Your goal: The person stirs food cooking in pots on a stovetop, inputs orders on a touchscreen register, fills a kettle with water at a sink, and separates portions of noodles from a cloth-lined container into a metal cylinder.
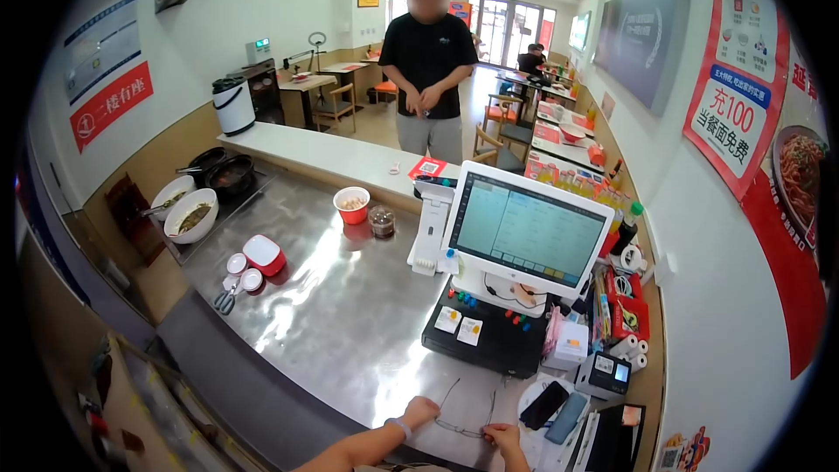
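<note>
A pair of thin-framed eyeglasses (pixel 463 429) is at the near edge of the steel counter, temples unfolded and pointing away from me. My right hand (pixel 502 439) pinches the frame at its right end. At the left end, my left hand (pixel 419 412) is closed against the frame by the hinge, its fingertips partly hidden; a band circles that wrist. Just right of my right hand lie a dark phone (pixel 544 405) and a blue-grey case (pixel 567 418). Beyond the glasses stands a black cash drawer (pixel 481 332) with two small white packets (pixel 469 330) on top.
A touchscreen register (pixel 528 227) rises behind the drawer. Red-and-white tubs (pixel 265 253), scissors (pixel 225 301), a red bowl (pixel 352 205) and a lidded cup (pixel 382 222) sit on the steel counter (pixel 306 332). White food bowls (pixel 191 216) are far left. A person (pixel 428 61) stands across the ledge.
</note>
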### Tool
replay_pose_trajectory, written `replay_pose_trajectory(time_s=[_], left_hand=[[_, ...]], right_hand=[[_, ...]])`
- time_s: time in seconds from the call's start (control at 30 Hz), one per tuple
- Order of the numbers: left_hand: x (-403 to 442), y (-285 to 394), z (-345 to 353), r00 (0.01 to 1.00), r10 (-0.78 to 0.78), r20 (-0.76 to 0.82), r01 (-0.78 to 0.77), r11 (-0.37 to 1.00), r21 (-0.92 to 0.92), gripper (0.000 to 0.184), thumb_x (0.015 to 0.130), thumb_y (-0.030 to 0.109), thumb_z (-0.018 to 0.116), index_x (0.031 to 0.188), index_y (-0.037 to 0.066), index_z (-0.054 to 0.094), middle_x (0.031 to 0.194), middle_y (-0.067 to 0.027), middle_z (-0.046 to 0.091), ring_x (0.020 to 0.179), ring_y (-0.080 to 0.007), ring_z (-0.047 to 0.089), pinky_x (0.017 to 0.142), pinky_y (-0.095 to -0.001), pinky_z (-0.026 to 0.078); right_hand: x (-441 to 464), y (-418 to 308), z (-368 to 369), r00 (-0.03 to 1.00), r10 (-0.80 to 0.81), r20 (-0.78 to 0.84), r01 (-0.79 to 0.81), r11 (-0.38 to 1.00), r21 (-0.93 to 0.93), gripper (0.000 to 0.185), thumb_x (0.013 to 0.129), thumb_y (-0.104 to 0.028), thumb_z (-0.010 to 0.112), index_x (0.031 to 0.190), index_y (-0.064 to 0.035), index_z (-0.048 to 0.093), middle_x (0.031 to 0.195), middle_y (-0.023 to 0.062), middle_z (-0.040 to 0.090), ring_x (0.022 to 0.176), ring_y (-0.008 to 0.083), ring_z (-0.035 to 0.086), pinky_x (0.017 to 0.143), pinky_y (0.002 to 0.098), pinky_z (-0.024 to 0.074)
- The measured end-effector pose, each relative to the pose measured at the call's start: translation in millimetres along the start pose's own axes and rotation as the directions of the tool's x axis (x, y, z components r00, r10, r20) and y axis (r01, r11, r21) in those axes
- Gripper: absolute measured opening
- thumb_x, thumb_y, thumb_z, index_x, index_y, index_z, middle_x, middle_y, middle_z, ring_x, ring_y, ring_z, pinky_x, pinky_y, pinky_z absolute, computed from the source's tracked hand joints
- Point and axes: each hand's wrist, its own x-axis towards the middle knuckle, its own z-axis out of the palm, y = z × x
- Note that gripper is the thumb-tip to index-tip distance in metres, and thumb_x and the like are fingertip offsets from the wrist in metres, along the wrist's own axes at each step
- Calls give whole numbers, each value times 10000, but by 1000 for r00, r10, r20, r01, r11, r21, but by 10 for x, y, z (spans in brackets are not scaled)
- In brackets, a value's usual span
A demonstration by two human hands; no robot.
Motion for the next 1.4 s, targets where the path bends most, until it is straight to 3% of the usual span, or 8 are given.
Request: replay_pose_trajectory(time_s=[0.2,0.57,0.73,0.87,0.97,1.07,1.33,1.4], left_hand=[[-172,-168,-153,977,-169,132,204,920,-335,191,672,74,705,831,-10,641,651,-69,615,548,-136,569,468,-231,454],[-859,1261,-1535,898,412,-152,-436,795,-422,163,754,36,673,902,11,610,723,13,591,651,-42,518,586,-185,429],[-1802,2630,-2334,355,886,-298,-932,359,-42,212,683,-106,656,865,-10,607,849,-117,605,753,-201,588,663,-276,474],[-2133,2861,-2500,-88,923,-374,-994,-103,-22,221,719,-62,648,916,2,570,866,-123,571,736,-266,600,626,-329,504],[-2213,2956,-2525,-193,902,-387,-970,-236,-66,213,747,8,663,929,25,554,866,-105,547,743,-263,589,622,-331,518],[-2216,3132,-2493,-348,857,-379,-927,-376,1,234,755,64,679,935,49,530,890,-86,520,776,-251,567,616,-326,523],[-2438,3664,-2105,-274,726,-630,-890,-439,-119,169,777,201,683,935,151,648,846,14,468,778,-136,444,694,-240,365],[-2468,3751,-2101,-281,763,-582,-874,-454,-174,156,777,187,686,924,159,644,860,22,474,801,-133,445,707,-240,366]], right_hand=[[-100,-168,168,998,-9,60,9,1000,0,147,727,-88,683,832,0,628,642,70,620,493,137,572,410,233,409],[-1446,-2013,667,647,-714,-269,722,687,-86,86,798,-46,600,868,-6,569,730,37,606,628,80,570,554,212,445],[-2614,-3054,582,38,-881,-472,959,164,-229,152,730,103,545,850,10,533,802,109,570,698,182,555,610,254,471],[-3091,-3268,551,-254,-851,-459,955,-144,-260,233,820,-151,628,914,-69,431,837,104,490,576,207,545,518,313,486],[-3132,-3427,499,-448,-793,-413,891,-354,-285,221,866,-202,544,882,-52,382,784,93,427,556,155,405,466,272,340],[-3182,-3538,350,-465,-765,-446,885,-410,-220,252,820,-168,625,871,-76,396,855,73,457,534,194,496,469,298,452],[-3503,-3805,-114,-569,-663,-485,807,-565,-174,235,846,-288,608,1022,-136,642,945,-11,574,615,100,462,429,216,300],[-3130,-3893,-268,-689,-578,-436,584,-800,137,180,805,-150,600,962,-96,531,907,32,443,727,159,408,572,262,301]])
